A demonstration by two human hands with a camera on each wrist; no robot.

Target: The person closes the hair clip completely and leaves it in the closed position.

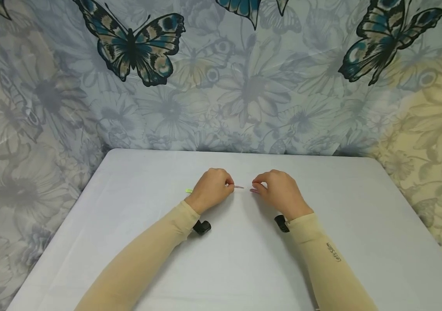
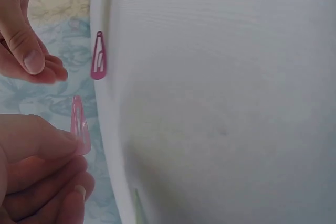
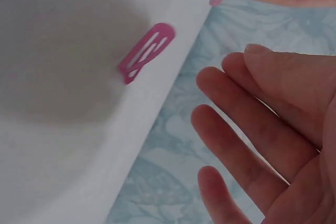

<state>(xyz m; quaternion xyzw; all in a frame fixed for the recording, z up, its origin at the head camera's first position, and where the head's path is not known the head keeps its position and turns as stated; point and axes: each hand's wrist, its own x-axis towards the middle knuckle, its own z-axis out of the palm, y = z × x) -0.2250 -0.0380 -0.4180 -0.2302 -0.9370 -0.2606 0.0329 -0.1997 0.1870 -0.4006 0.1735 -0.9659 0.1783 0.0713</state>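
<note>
Between thumb and fingers, my left hand [image 1: 212,189] pinches a light pink snap hair clip [image 2: 79,127], its narrow end pointing toward the right hand. My right hand [image 1: 280,192] hovers opposite; in the right wrist view its fingers [image 3: 252,124] are loosely bent and hold nothing. A darker pink snap hair clip [image 3: 147,51] lies on the white table, just below the right fingertips in the head view. Beyond the left hand, on its outer side, a yellow-green piece [image 1: 188,190] lies on the table, partly hidden by the hand; its kind cannot be told.
The white table [image 1: 221,268] reaches back to a flowered and butterfly-printed cloth [image 1: 236,86]. Both forearms wear beige sleeves [image 1: 143,255]. A small black camera [image 1: 202,227] sits under the left wrist, another black camera [image 1: 282,223] by the right.
</note>
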